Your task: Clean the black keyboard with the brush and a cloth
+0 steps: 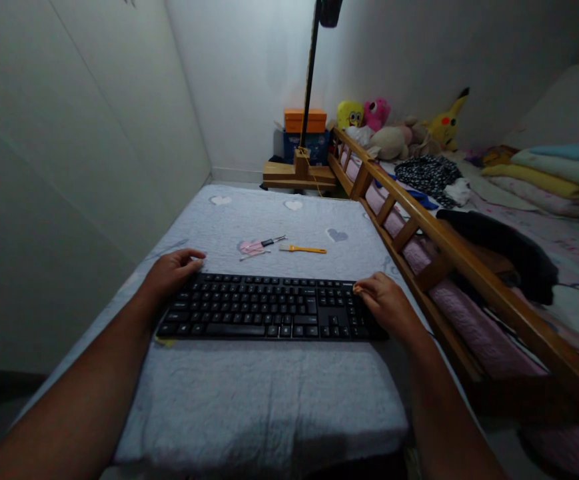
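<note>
A black computer keyboard (pixel 264 307) lies flat on a pale quilted cloth (pixel 269 387), its long side across my view. My left hand (pixel 172 275) rests by its upper left corner, fingers stretched out and holding nothing visible. At the keyboard's right end is my right hand (pixel 382 300), fingers pinched together over the number keys. Whatever might be between those fingertips is too small to make out. Beyond the keyboard lie a yellow-handled brush (pixel 309 250), a thin tool with a black grip (pixel 272 241) and a thin pale stick (pixel 255 255).
A wooden bed rail (pixel 434 233) runs along the right side, with plush toys (pixel 394 137) and folded bedding (pixel 549 173) beyond it. At the back, a black pole (pixel 310 73) rises from a wooden base (pixel 299 175), beside an orange box (pixel 305 121). A pale wall panel (pixel 94 153) stands left.
</note>
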The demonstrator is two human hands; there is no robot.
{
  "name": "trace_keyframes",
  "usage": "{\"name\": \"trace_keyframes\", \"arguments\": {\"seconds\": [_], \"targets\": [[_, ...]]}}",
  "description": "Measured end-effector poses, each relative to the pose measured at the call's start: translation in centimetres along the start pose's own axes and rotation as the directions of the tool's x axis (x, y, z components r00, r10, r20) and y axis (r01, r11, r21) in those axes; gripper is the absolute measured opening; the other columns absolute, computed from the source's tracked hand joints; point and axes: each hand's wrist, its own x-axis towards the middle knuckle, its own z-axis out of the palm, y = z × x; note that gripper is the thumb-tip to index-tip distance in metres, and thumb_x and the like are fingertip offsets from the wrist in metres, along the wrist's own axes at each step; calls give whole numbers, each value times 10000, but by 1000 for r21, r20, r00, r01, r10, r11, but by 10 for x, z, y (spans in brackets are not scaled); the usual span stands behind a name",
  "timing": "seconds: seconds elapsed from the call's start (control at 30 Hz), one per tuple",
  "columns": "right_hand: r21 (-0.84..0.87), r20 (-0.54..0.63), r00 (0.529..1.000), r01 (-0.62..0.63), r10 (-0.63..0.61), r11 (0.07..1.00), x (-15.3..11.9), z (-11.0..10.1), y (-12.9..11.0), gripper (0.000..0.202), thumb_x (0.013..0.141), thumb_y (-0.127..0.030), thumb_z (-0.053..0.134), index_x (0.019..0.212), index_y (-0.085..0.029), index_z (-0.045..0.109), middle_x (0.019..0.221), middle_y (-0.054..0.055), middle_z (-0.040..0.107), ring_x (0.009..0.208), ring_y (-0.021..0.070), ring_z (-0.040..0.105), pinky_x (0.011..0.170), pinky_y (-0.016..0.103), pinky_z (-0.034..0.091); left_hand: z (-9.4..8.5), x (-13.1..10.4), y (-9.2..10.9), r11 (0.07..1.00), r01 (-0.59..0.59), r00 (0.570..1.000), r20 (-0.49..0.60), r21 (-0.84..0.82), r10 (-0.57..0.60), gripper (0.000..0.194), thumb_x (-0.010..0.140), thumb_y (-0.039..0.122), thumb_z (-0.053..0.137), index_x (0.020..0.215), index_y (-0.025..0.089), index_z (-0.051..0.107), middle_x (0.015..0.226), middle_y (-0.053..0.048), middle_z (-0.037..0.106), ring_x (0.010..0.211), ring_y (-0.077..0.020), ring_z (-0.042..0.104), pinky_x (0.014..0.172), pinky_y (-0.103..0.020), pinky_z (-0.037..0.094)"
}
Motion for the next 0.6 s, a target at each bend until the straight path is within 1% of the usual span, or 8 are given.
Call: {"name": "trace_keyframes", "arguments": {"seconds": [0.07, 0.17, 0.3, 0.43, 0.6], "targets": [[-19, 14, 1000, -7, 7, 1000, 6, 5, 2, 210, 936, -211, 549, 958, -185, 756, 907, 78, 632, 904, 218, 614, 856, 330, 475, 0, 0, 0, 1000, -1, 1000, -2, 8, 1, 489, 685, 546, 615, 995, 181, 718, 651, 4, 621, 570, -166, 537, 559, -279, 408], [-18, 45, 999, -15, 15, 1000, 4, 5, 1, 218, 943, -212, 544, 972, -179, 758, 916, 81, 632, 910, 219, 616, 853, 327, 476, 0, 2, -3, 1000, -12, 1000, 2, 16, 12, 490, 690, 551, 615, 999, 185, 717, 631, 13, 604, 558, -162, 525, 559, -279, 400], [24, 73, 997, 3, -4, 1000, -9, 1, 1, 213, 938, -197, 547, 962, -191, 758, 910, 72, 637, 917, 213, 625, 852, 317, 483, 1, 5, -7, 1000, -22, 1000, 12, 16, 21, 488, 707, 553, 612, 1010, 183, 713, 662, 4, 623, 582, -167, 541, 574, -283, 403], [65, 88, 996, 16, -22, 998, -23, -2, -1, 201, 920, -179, 559, 932, -212, 757, 893, 61, 649, 886, 205, 632, 818, 311, 496, 2, 4, -8, 999, -16, 1000, 12, 29, 15, 489, 715, 549, 611, 1025, 185, 712, 713, -10, 655, 606, -175, 565, 589, -290, 415], [75, 113, 993, 17, -25, 997, -42, -5, -7, 207, 915, -196, 554, 927, -213, 760, 888, 74, 654, 872, 220, 631, 790, 332, 508, 2, 3, -8, 999, -9, 1000, 12, 33, 9, 488, 723, 546, 605, 1033, 184, 710, 693, -5, 644, 582, -168, 551, 572, -287, 411]]}}
